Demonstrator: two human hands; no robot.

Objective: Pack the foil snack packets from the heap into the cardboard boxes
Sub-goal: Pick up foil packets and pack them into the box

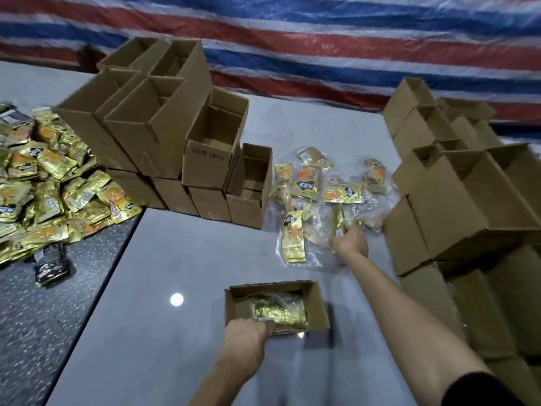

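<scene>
Left hand (245,334) grips box (317,303); right hand (350,244) touches packets (304,186).

An open cardboard box (205,168) in the stack bears "10" and "(KK)"; print on the packets (304,186) is blurred.

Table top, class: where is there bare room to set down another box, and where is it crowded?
Bare: the grey table between the open box, the left box stack and the bagged packets; also behind those packets, between both stacks. Crowded: the heap at left, the right box stack.
</scene>
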